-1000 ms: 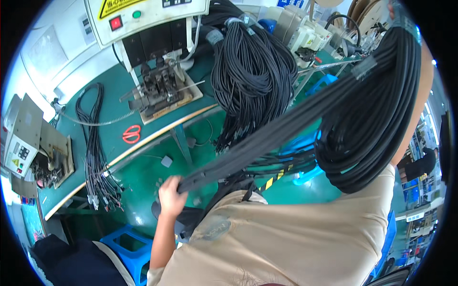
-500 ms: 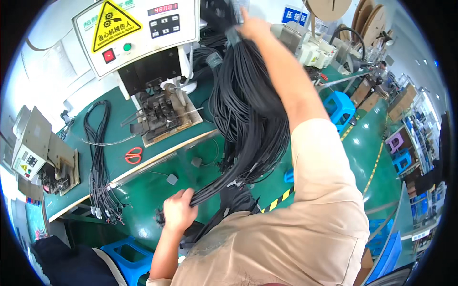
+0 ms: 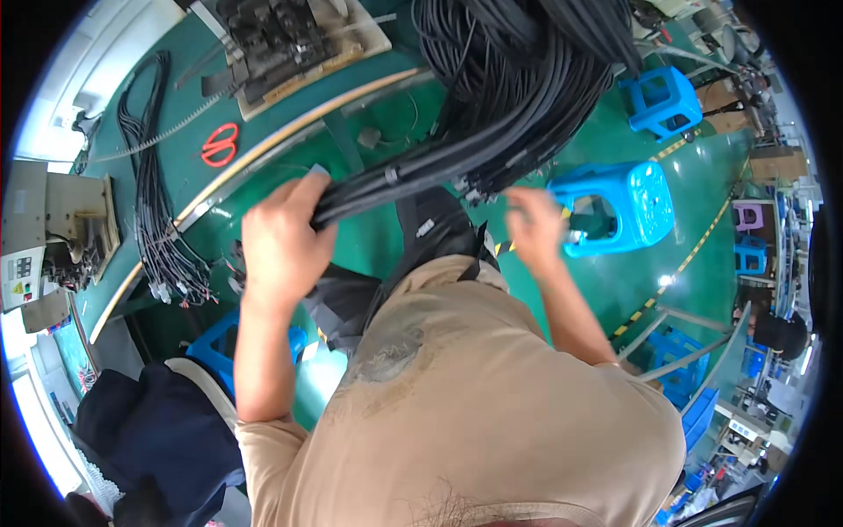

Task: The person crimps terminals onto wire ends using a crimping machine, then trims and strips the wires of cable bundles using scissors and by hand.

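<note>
My left hand (image 3: 288, 237) is closed around the end of a bundle of black cables (image 3: 386, 178). From there the bundle runs up and right to a thick mass of black cables (image 3: 527, 61) hanging over the table edge. Connectors show among the lower ends. My right hand (image 3: 536, 230), smeared by motion, is just below those ends and beside a blue stool (image 3: 645, 206); its fingers are too blurred to read. Another bundle of black cables (image 3: 151, 184) lies on the green table at the left, its ends hanging over the edge.
Red-handled scissors (image 3: 219, 145) lie on the green table (image 3: 263, 132), close to a press machine (image 3: 277, 53). A second machine (image 3: 66, 220) stands at the left edge. Another blue stool (image 3: 663, 101) is at the right, and dark clothing (image 3: 158, 430) at lower left.
My right hand has come down from the top of the hanging cables toward my body. My left hand still grips the bundle, now raised a little. The view has tilted downward.
</note>
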`<state>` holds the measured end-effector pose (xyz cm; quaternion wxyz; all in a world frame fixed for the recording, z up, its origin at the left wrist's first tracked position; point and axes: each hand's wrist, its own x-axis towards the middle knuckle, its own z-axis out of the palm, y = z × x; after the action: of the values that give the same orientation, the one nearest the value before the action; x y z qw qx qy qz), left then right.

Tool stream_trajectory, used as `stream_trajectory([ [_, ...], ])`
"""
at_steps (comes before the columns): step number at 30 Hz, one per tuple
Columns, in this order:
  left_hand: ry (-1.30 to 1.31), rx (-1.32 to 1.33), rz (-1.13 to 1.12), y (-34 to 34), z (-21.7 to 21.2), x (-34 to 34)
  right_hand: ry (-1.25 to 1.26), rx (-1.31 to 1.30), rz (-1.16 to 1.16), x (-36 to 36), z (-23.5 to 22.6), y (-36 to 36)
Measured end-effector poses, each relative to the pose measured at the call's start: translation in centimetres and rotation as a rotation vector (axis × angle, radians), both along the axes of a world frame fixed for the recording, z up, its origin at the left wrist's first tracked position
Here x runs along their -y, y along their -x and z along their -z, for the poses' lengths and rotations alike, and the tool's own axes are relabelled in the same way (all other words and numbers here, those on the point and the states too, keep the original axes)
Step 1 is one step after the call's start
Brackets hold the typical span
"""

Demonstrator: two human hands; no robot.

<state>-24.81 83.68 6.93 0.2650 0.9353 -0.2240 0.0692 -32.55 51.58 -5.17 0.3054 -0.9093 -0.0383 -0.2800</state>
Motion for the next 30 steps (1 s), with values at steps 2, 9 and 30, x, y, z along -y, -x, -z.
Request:
stream_trajectory([
  [2,-0.013,0.026,0.035,-0.4,-0.5,-0.1,-0.061,-0.456,0.094,1.1,12.4,3.2],
  [9,-0.078,-0.05,0.015,-0.3,0.2,-0.9,-0.916,-0.698,0.11,-2.0,17.4,0.7],
  [30,-0.228,-0.248,0.265,-3.1,4.1,0.3,-0.6,-1.184,0.439,3.3,32.3,14.7],
])
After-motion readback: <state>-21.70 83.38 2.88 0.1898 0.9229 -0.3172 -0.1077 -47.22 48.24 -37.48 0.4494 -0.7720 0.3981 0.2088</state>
